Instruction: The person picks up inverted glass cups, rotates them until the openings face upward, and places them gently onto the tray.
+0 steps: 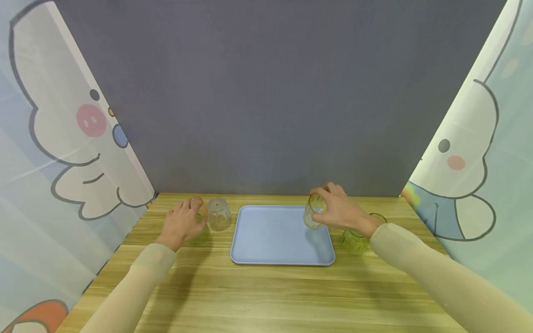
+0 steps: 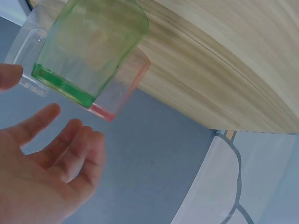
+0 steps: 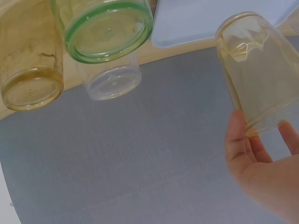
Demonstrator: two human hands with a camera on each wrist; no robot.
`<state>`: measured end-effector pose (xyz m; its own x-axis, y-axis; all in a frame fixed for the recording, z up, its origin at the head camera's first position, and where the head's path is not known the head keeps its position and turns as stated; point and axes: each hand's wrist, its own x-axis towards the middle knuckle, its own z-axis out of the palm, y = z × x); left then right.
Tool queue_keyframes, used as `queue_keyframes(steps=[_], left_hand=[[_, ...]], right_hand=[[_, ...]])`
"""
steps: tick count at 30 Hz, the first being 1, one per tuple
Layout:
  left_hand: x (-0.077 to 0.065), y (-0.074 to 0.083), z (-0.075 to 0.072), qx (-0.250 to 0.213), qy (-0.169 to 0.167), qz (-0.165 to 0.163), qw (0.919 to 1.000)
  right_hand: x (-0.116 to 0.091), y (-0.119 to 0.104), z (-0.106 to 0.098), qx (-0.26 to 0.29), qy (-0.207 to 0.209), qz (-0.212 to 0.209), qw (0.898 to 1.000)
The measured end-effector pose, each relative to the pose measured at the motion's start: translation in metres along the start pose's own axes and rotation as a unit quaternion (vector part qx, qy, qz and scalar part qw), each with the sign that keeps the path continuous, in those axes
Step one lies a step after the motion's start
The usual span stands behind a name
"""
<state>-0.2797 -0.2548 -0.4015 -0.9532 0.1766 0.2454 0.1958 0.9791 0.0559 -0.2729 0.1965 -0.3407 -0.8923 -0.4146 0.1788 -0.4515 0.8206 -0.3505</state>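
Note:
A pale amber drinking glass (image 1: 311, 217) hangs tilted over the right part of the blue tray (image 1: 275, 236). My right hand (image 1: 339, 208) pinches its rim between thumb and fingers; the right wrist view shows the same amber glass (image 3: 259, 70) in those fingertips. At the left, my left hand (image 1: 181, 225) hovers by a green glass (image 1: 201, 236). In the left wrist view its fingers are spread, apart from the green glass (image 2: 96, 51). A pinkish glass (image 2: 122, 86) stands behind that one, and a clear glass (image 1: 219, 215) beside it.
Right of the tray, partly under my right forearm, are a green glass (image 1: 354, 243) and another amber glass (image 3: 32, 70). A clear glass (image 3: 114, 81) shows behind them. A grey panel (image 1: 266, 101) closes off the table's (image 1: 258, 296) back; printed curtains hang at both sides.

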Motion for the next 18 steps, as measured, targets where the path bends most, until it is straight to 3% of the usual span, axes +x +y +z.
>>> queue_keyframes(steps=[11, 18], left_hand=[[0.000, -0.007, 0.006, -0.007, -0.036, -0.018, 0.9992], [0.001, -0.008, 0.009, -0.048, -0.053, -0.025, 0.9972]], right_hand=[[0.010, 0.004, 0.006, -0.041, 0.028, -0.011, 0.999], [0.020, 0.008, 0.012, -0.044, 0.026, 0.002, 0.999]])
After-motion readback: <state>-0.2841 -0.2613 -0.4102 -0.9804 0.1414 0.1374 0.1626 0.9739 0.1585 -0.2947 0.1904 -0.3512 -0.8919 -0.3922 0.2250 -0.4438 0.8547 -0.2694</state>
